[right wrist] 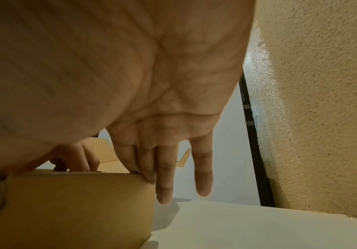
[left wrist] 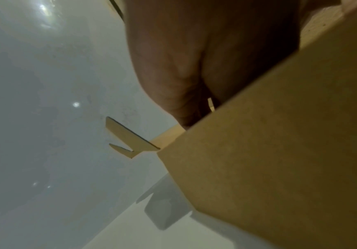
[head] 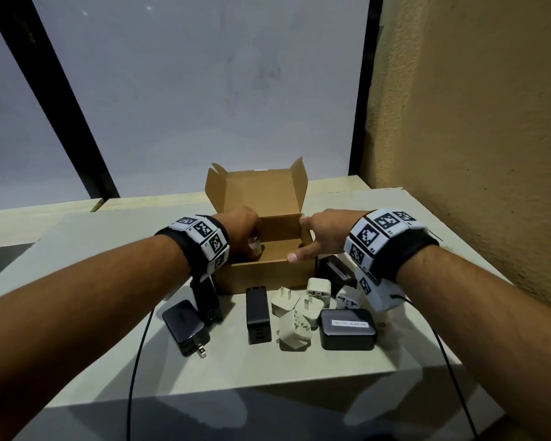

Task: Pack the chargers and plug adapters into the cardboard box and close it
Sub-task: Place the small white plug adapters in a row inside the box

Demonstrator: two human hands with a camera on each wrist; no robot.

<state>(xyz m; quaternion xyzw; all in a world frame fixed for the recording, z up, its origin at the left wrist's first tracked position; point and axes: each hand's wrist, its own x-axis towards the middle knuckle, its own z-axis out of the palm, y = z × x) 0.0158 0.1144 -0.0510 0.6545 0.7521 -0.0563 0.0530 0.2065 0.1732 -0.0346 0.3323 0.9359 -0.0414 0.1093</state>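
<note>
The brown cardboard box (head: 268, 276) stands open mid-table with its lid (head: 261, 192) upright. My left hand (head: 250, 238) reaches into the box's left side, its fingers curled round a white plug adapter (head: 255, 248). My right hand (head: 315, 233) lies against the box's right wall with straight fingers, the thumb over the front rim. In the right wrist view the straight fingers (right wrist: 164, 176) hang down the box (right wrist: 77, 210) corner. Black chargers (head: 258, 315) (head: 184, 326) (head: 347, 329) and white plug adapters (head: 295, 329) (head: 318, 288) lie in front of the box.
A textured tan wall (head: 474, 122) rises close on the right, and a grey window pane stands behind the table. Two black cables (head: 137, 361) hang off the table's front edge (head: 236, 385). Another black charger (head: 336, 272) sits under my right wrist.
</note>
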